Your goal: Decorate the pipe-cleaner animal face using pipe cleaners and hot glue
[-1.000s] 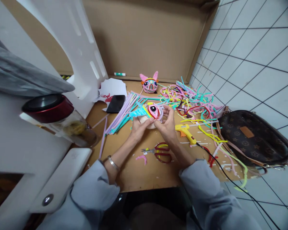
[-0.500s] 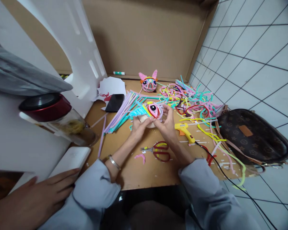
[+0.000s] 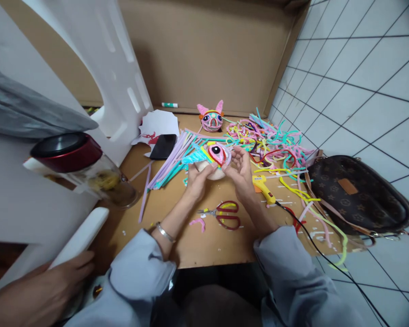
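Between my hands is a half-covered animal-head craft (image 3: pixel 216 151) made of pipe cleaners, with a pink-ringed black eye, yellow and blue bands, and a bare whitish underside. My left hand (image 3: pixel 197 180) grips it from the left and below, thumb on the pale part. My right hand (image 3: pixel 240 170) holds its right side with thumb and fingers. Just below, on the table, lie red-handled scissors (image 3: pixel 225 214) and a curved pink pipe-cleaner piece (image 3: pixel 198 223). A yellow hot glue gun (image 3: pixel 264 188) rests to the right of my right hand.
A finished-looking pink animal head (image 3: pixel 211 120) sits at the back. Around it lie tangled pipe cleaners (image 3: pixel 269 141), a purple-and-teal bundle (image 3: pixel 172 159) and a phone (image 3: pixel 163 146). A brown handbag (image 3: pixel 357 195) stands right, a glass bottle (image 3: pixel 105 181) left. Another person's hand (image 3: pixel 61 281) holds a white object (image 3: pixel 85 236).
The craft has turned slightly in my hands, and more of its pale underside shows. At lower left, the other person's hand has tilted the white object up and moved it left.
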`<state>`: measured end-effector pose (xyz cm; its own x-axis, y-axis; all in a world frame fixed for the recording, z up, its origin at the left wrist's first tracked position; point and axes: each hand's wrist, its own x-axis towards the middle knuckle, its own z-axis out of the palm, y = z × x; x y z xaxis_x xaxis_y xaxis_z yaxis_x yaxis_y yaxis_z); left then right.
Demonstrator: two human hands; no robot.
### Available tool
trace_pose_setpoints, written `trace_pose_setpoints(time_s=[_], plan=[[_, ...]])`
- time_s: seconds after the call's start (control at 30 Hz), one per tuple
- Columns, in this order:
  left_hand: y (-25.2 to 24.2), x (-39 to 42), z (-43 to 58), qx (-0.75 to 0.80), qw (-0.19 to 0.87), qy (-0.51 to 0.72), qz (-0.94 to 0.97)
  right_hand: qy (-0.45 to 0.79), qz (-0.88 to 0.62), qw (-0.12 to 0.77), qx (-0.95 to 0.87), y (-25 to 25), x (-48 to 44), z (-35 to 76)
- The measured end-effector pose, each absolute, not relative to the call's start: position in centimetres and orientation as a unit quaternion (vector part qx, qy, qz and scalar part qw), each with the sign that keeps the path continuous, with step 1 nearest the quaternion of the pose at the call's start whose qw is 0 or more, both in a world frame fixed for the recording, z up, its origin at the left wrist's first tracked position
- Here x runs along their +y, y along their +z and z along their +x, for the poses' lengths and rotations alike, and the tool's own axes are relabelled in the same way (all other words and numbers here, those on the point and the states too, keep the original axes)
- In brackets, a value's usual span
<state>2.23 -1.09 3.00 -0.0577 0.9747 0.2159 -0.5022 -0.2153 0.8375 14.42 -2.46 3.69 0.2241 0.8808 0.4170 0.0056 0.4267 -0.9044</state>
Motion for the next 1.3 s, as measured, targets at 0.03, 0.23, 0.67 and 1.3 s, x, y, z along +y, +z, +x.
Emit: trace_pose_setpoints(time_s=[0.03,0.23,0.67,1.3], plan=[[3.0,-1.1,2.2,0.291,0.555,0.667,0.402,0.331,-0.422,0.659,-0.528,3.7,-2.5,14.4],[2.8,-1.1,2.4,0.292,0.557,0.665,0.403,0.313,-0.446,0.636,-0.547,3.6,-2.5,14.2],[3.0,-1.1,2.1,0.293,0.555,0.664,0.406,0.349,-0.417,0.631,-0.553,4.0,-2.4,14.8],[2.0,0.0,0.0,0.311,0.558,0.613,0.466,0.395,-0.424,0.623,-0.526,3.9,-2.3,15.4]])
